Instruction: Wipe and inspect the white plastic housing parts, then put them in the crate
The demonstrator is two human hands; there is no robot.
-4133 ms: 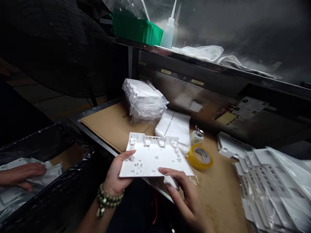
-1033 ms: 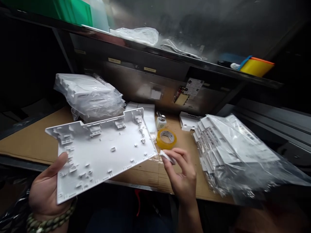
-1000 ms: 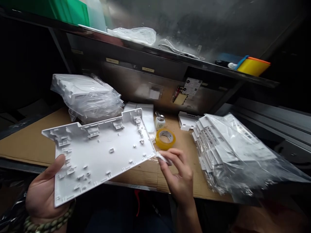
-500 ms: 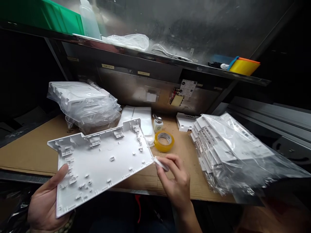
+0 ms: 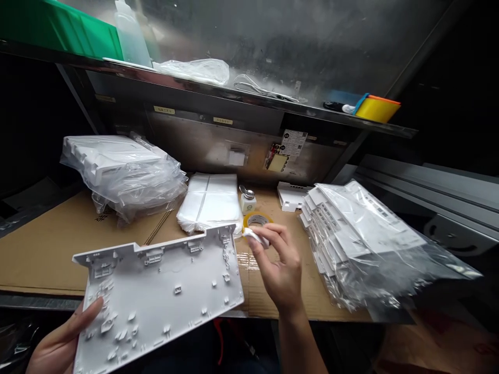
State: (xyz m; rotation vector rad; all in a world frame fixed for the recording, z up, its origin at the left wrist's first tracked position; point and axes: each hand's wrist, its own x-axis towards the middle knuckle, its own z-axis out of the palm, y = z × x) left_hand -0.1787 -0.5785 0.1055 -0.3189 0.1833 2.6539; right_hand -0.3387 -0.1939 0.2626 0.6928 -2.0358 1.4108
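White plastic panel (image 5: 159, 293): ribbed inner face up, tilted, held over the near edge of the worktop (image 5: 47, 249). Left hand (image 5: 58, 345): grip closed on the panel's lower left corner, thumb on top. Right hand (image 5: 278, 270): fingertips pinched on a small white piece (image 5: 255, 237), just beside the panel's upper right corner, in front of the yellow tape roll (image 5: 255, 219). Bagged white parts (image 5: 362, 244) lie to the right.

Single head-worn view, looking forward and down, close over the cardboard-covered bench (image 5: 47, 249), shelf (image 5: 241, 96) behind
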